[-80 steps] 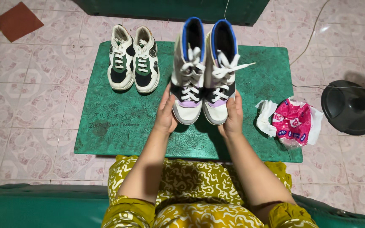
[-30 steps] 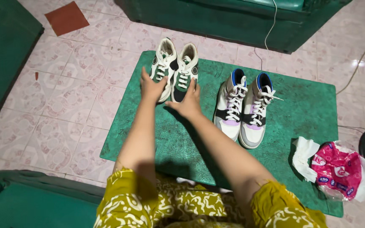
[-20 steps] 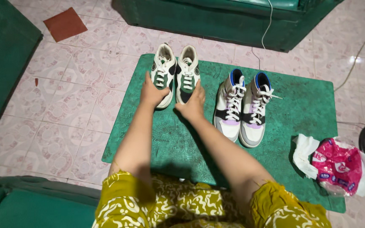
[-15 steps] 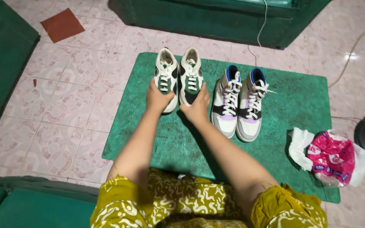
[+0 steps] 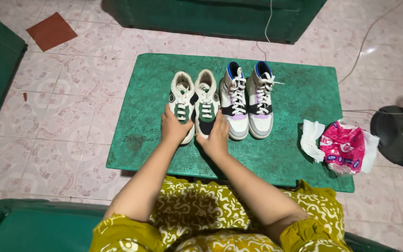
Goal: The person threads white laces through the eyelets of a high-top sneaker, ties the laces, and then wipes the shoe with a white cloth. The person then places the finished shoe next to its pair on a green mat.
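Note:
Two pairs of shoes stand on a green table (image 5: 136, 107). My left hand (image 5: 173, 128) grips the toe of the left green-and-white sneaker (image 5: 182, 98). My right hand (image 5: 216, 137) grips the toe of the right green-and-white sneaker (image 5: 206, 100). Just right of them stands a pair of white high-top sneakers (image 5: 247, 95) with blue lining, purple patches and white laces, touched by neither hand.
A pink plastic pack of tissues (image 5: 343, 147) with loose white tissue lies on the table's right side. A dark fan base (image 5: 401, 135) sits on the tiled floor at right. Green furniture (image 5: 220, 16) lines the back. A red-brown square (image 5: 51, 30) lies on the floor.
Both hands have pulled the green-and-white pair nearer to me and rightwards, beside the high-tops. Earlier I held the high-tops and set them down. The view has shifted.

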